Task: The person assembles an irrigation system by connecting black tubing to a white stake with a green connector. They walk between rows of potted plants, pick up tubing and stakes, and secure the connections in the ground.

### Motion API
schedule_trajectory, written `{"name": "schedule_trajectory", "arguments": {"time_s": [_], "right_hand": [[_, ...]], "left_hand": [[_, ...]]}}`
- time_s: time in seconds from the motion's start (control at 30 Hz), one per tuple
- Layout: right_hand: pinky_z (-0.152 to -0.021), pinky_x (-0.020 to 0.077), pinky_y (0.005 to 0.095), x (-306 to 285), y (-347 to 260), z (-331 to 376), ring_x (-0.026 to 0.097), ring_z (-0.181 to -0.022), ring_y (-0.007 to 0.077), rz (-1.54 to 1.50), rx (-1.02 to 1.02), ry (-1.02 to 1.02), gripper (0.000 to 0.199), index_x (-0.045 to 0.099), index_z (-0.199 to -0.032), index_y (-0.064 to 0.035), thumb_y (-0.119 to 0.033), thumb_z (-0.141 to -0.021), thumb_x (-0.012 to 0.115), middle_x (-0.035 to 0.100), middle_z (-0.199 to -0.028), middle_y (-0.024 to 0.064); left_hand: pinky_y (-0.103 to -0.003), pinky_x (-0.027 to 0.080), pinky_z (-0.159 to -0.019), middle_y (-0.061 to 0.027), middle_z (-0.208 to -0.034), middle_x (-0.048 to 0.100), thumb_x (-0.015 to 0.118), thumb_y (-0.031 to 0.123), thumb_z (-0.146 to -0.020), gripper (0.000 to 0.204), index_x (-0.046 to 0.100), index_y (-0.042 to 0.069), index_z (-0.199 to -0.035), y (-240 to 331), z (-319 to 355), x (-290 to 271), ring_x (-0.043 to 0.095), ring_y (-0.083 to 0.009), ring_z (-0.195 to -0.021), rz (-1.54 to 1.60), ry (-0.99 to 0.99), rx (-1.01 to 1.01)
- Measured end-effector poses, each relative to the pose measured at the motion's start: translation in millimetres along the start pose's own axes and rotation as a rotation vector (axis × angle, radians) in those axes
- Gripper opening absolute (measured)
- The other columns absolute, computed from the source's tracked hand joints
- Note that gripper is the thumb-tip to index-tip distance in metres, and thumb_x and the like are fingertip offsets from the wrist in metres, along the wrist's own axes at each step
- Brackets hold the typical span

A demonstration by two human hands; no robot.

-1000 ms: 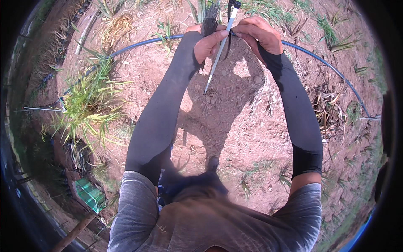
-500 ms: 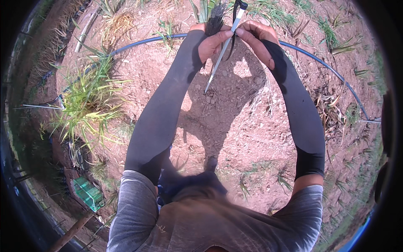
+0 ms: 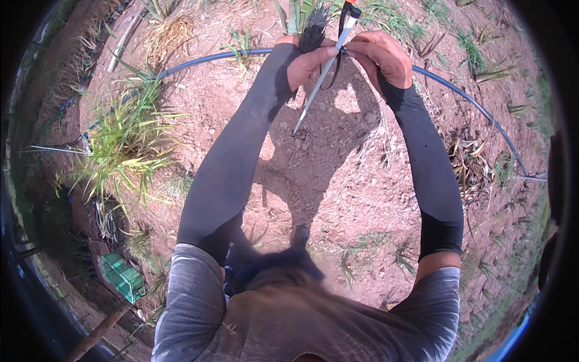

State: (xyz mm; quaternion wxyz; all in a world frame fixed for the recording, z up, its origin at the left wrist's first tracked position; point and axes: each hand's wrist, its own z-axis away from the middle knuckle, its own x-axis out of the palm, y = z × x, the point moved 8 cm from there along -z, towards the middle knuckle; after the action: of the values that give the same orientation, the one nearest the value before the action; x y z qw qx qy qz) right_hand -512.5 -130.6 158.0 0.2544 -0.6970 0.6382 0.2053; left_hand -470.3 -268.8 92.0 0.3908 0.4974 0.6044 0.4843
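Looking down from our head, we hold both arms out over dry, crumbly red-brown soil, each in a long dark sleeve. Our left hand (image 3: pixel 309 63) is closed around a thin pale grey stake (image 3: pixel 318 77), a stiff plastic rod that slants down to a pointed tip just above the ground; the same hand also seems to clutch a bundle of fine black tubes (image 3: pixel 313 33), though we cannot tell exactly how. Our right hand (image 3: pixel 379 57) pinches a thin black tube (image 3: pixel 338 51) that loops beside the stake, near its dark, red-tipped cap (image 3: pixel 351 9). A smooth blue-black irrigation hose (image 3: pixel 458 93) curves across the dirt behind our hands, and a spiky green grass clump (image 3: pixel 123 142) stands well to the left. We judge the small tube could kink or slip from our fingertips, being narrow and springy, and the slim stake might snap if forced into hard soil.
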Motion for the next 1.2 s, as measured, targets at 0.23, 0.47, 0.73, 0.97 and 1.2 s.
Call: {"name": "schedule_trajectory", "arguments": {"time_s": [0.23, 0.47, 0.73, 0.97, 1.2], "right_hand": [[-0.066, 0.0480, 0.0300, 1.1, -2.5, -1.5, 0.060, -0.077, 0.0220, 0.125, -0.178, -0.145, 0.027, 0.066, -0.092, -0.0047, 0.003, -0.067, 0.072, 0.062, -0.088, 0.0064], [-0.067, 0.0470, 0.0325, 8.1, -3.9, -11.3, 0.058, -0.076, 0.0259, 0.028, -0.097, -0.191, 0.024, 0.063, -0.090, -0.0043, 0.003, -0.068, 0.071, 0.059, -0.085, 0.0087], [-0.057, 0.0378, 0.0215, 38.9, 29.3, 21.1, 0.048, -0.065, 0.0060, -0.540, 0.880, -0.221, 0.012, 0.063, -0.086, -0.0036, -0.015, -0.087, 0.059, 0.051, -0.067, -0.0032], [-0.051, 0.0336, 0.0179, 59.1, 31.9, 49.3, 0.041, -0.059, 0.0041, -0.945, 1.189, -0.096, 0.016, 0.058, -0.082, -0.0062, -0.020, -0.090, 0.058, 0.049, -0.069, -0.0041], [-0.070, 0.0426, 0.0236, 30.0, 8.9, 21.7, 0.053, -0.076, 0.0093, -0.389, 0.853, -0.030, 0.038, 0.058, -0.113, -0.0019, -0.024, -0.083, 0.066, 0.057, -0.082, 0.0018]], "left_hand": [[-0.022, 0.038, -0.043, 0.0003, -0.055, 0.052, 0.069, 0.025, -0.081, 0.026, 0.064, 0.001, -0.088, 1.9, 0.0, -1.1, 0.049, -0.0075, -0.047, -0.067, 0.028, 0.020], [-0.022, 0.033, -0.044, 0.0023, -0.052, 0.047, 0.063, 0.025, -0.085, 0.026, 0.067, 0.001, -0.095, 4.1, 3.9, -2.8, 0.044, -0.0052, -0.047, -0.068, 0.011, 0.014], [-0.022, 0.032, -0.045, 0.0033, -0.054, 0.046, 0.064, 0.024, -0.084, 0.024, 0.066, 0.002, -0.093, -2.6, 9.3, -6.2, 0.043, -0.0053, -0.048, -0.008, 0.061, -0.008], [-0.022, 0.031, -0.046, 0.0034, -0.055, 0.045, 0.062, 0.023, -0.085, 0.024, 0.066, 0.001, -0.095, 4.6, 15.2, -5.7, 0.042, -0.0052, -0.049, 0.066, 0.088, -0.018], [-0.023, 0.032, -0.045, 0.0026, -0.055, 0.046, 0.060, 0.021, -0.086, 0.028, 0.065, 0.004, -0.107, -28.9, 73.4, -35.9, 0.044, -0.0066, -0.049, 0.032, 0.293, -0.173]]}}
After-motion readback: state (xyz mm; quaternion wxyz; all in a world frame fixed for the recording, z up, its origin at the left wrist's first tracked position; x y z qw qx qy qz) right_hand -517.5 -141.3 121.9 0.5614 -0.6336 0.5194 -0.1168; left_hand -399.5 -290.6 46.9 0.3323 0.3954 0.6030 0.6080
